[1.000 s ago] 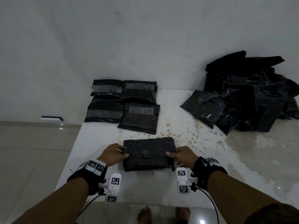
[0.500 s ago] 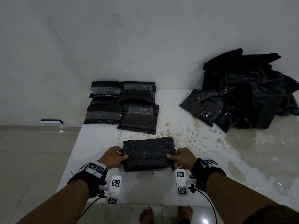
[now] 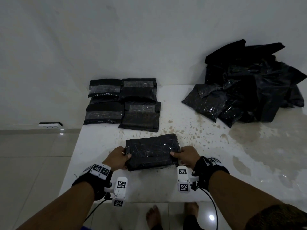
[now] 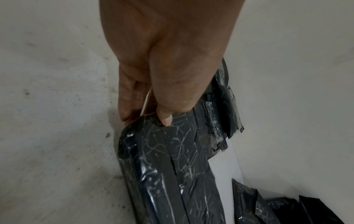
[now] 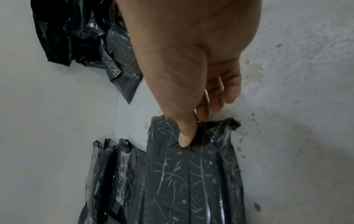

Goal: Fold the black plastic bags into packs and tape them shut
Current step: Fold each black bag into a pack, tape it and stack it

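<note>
The left hand [image 3: 118,157] grips the left end of the folded black pack [image 3: 152,151], its thumb [image 4: 166,119] laid on the top face and its fingers [image 4: 126,100] curled down round the end. The right hand [image 3: 185,156] holds the opposite end the same way, thumb [image 5: 185,136] pressed onto the crinkled top and fingers [image 5: 228,87] bent beside and under the bunched edge. Both forearms reach forward from the bottom corners of the head view and converge on the pack, wrists roughly level, each wearing a black strap with a white marker-tagged camera block. The pack lies between the two hands near the front edge of the white table [image 3: 207,188], its long side running left to right, slightly tilted up toward the right; whether it rests fully on the table or is a little lifted cannot be told.

Beyond the pack, toward the wall, four finished packs [image 3: 123,102] lie in a two-by-two group, touching each other, each with a band of clear tape across it. Right of the pack and farther back, a loose heap of unfolded black bags [image 3: 245,87] sits against the wall, well apart from the hands. Brownish stains speckle the table between the pack and the heap. Left of the table, a power strip [image 3: 49,125] lies on the tiled floor by the wall. Bare feet show below the table edge.
</note>
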Available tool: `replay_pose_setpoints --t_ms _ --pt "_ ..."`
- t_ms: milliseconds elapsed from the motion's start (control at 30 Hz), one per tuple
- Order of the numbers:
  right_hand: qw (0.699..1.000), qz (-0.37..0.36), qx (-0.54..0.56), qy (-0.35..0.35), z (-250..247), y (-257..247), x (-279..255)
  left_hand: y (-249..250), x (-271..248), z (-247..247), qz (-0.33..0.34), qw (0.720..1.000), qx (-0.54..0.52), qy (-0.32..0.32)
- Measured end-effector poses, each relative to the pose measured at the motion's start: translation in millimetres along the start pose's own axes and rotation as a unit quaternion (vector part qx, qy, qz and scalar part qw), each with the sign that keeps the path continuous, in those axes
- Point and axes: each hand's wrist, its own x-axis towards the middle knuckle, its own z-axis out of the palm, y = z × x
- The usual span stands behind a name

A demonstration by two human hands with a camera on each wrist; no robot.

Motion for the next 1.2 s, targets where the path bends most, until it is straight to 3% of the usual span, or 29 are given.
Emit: replay_pose_setpoints --t_ms 367,600,667,733,800,867,1033,1200 --pt "0.998 0.028 0.045 0.033 -43.3 28.1 -21.8 20.8 -1.3 43.7 0.009 0.999 0.039 -0.014" --pt "0.999 -0.001 -0.037 0.013 -60.6 35.4 -20.7 26.1 -4.9 67.2 0.025 0.992 0.105 0.065" --pt "0.998 -0.011 -0.067 0.000 -63.8 36.4 -17.0 22.5 -7.4 69.5 0.073 0.971 0.175 0.148" --pt "0.995 -0.026 -0.096 -0.003 -65.4 39.7 -14.0 23.4 -10.9 73.6 0.190 0.920 0.274 0.208" --pt "0.991 -0.042 -0.127 0.005 -65.0 43.2 -13.6 25.6 -14.1 83.0 0.287 0.865 0.380 0.159" --pt "0.988 -0.055 -0.141 0.013 -63.7 44.2 -15.1 24.0 -15.1 91.5 0.330 0.837 0.429 0.079" --pt "0.977 -0.096 -0.190 0.003 -69.3 45.5 -26.3 24.7 -28.1 100.9 0.311 0.826 0.465 0.065" --pt "0.990 -0.115 -0.075 0.039 -94.9 78.7 -33.1 34.4 -42.0 111.3 0.243 0.752 0.611 0.052"
